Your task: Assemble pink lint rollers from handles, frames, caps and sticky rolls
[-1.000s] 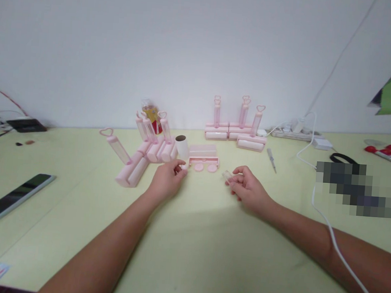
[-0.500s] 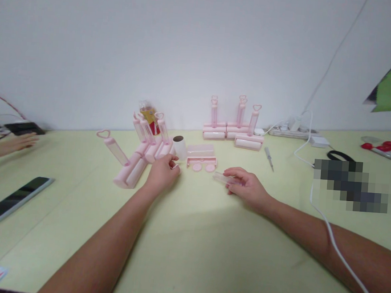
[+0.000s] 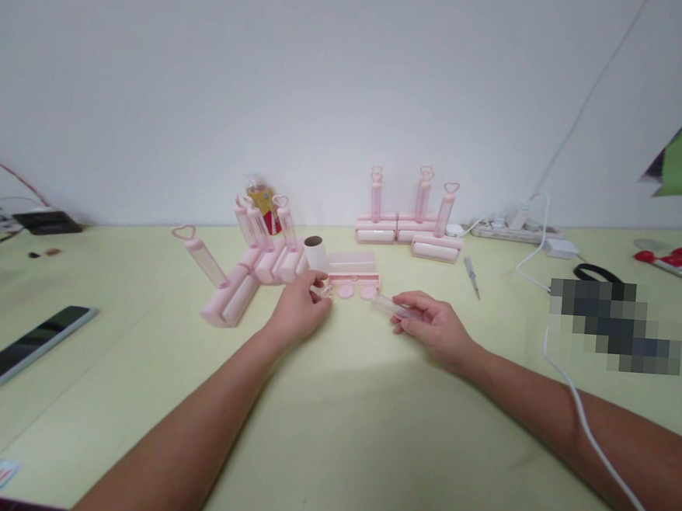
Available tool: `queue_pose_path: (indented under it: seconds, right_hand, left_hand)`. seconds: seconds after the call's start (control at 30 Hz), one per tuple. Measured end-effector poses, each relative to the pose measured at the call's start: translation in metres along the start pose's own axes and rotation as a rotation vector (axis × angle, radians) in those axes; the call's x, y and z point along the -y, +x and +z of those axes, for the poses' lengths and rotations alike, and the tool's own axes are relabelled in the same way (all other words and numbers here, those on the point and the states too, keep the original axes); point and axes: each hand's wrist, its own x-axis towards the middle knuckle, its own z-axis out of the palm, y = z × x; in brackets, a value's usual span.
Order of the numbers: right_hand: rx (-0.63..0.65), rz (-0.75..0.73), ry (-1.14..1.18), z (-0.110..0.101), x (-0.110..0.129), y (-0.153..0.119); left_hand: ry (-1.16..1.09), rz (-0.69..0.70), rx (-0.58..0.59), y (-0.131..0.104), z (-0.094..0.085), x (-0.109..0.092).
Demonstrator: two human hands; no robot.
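My left hand [image 3: 303,307] is closed around a small pale pink piece [image 3: 327,290], just left of two flat pink discs [image 3: 345,292] on the table. Between the fingers of my right hand [image 3: 433,324] is a clear tube [image 3: 390,306], its free end pointing left toward the discs. Behind the discs lie an open pink frame [image 3: 354,278] and a translucent cover [image 3: 352,262]. A white roll with a brown core [image 3: 315,252] stands beside them. Pink rollers with heart-topped handles are grouped at the left [image 3: 230,298] and at the back right [image 3: 435,248].
A screwdriver [image 3: 472,278] lies right of centre. A white cable crosses my right forearm from a power strip [image 3: 515,232]. Phones [image 3: 28,346] [image 3: 47,222] lie at the left, a yellow-red packet [image 3: 264,206] at the back, red-handled scissors [image 3: 676,259] at far right.
My left hand has moved right, toward the discs, with the small piece. My right hand still holds the tube, nearly unmoved. Another person's hand has left the far left.
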Motion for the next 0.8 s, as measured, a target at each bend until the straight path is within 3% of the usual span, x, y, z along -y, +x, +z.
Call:
queue_pose_path:
  seconds: [0.07, 0.13, 0.23, 0.33, 0.43, 0.5, 0.67, 0.8]
  right_hand:
    - [0.022, -0.002, 0.029, 0.003, 0.003, -0.002]
    - [0.073, -0.003, 0.07, 0.007, 0.008, -0.007]
    - [0.178, 0.049, 0.153, 0.014, 0.013, -0.017]
    - [0.276, 0.082, 0.3, 0.016, 0.015, -0.024]
    - [0.339, 0.086, 0.452, 0.014, 0.012, -0.024]
    - [0.339, 0.092, 0.472, 0.012, 0.009, -0.022]
    - [0.284, 0.131, 0.394, 0.01, 0.006, -0.018]
    - [0.281, 0.142, 0.385, 0.011, 0.006, -0.017]
  left_hand:
    - [0.067, 0.107, -0.049, -0.009, -0.007, -0.017]
    - [0.119, 0.297, -0.042, -0.022, -0.01, -0.041]
    - [0.176, 0.52, 0.156, -0.041, -0.007, -0.076]
    - [0.243, 0.561, 0.245, -0.051, -0.001, -0.09]
    - [0.202, 0.526, 0.229, -0.046, -0.005, -0.077]
    - [0.13, 0.454, 0.151, -0.037, -0.013, -0.059]
    - [-0.012, 0.072, -0.128, -0.008, -0.027, -0.007]
    - [-0.043, -0.114, -0.13, 0.009, -0.018, 0.019]
